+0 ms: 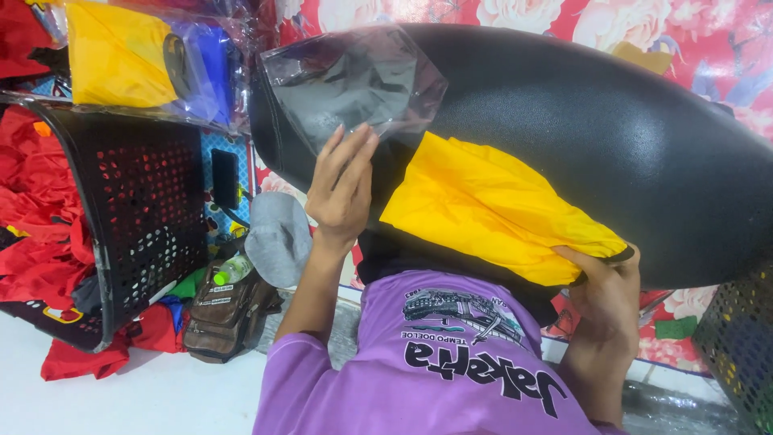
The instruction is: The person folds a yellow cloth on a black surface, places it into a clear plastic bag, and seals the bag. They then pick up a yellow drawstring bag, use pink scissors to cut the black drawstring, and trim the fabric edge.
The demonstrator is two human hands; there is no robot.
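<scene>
Yellow folded garment (pixel 491 211) lies on the black textured cushion (pixel 612 137), and we grip its lower corner in our right hand (pixel 605 300), fingers curled shut on the cloth. Our left hand (pixel 341 187), fingers nearly straight, presses the edge of a clear plastic bag (pixel 354 80) just above it. A black perforated basket (pixel 137 209) of red cloth stands further left.

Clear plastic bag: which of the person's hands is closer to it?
Left. The left hand touches the lower edge of the clear plastic bag; the right hand grips the yellow cloth, apart from it.
</scene>
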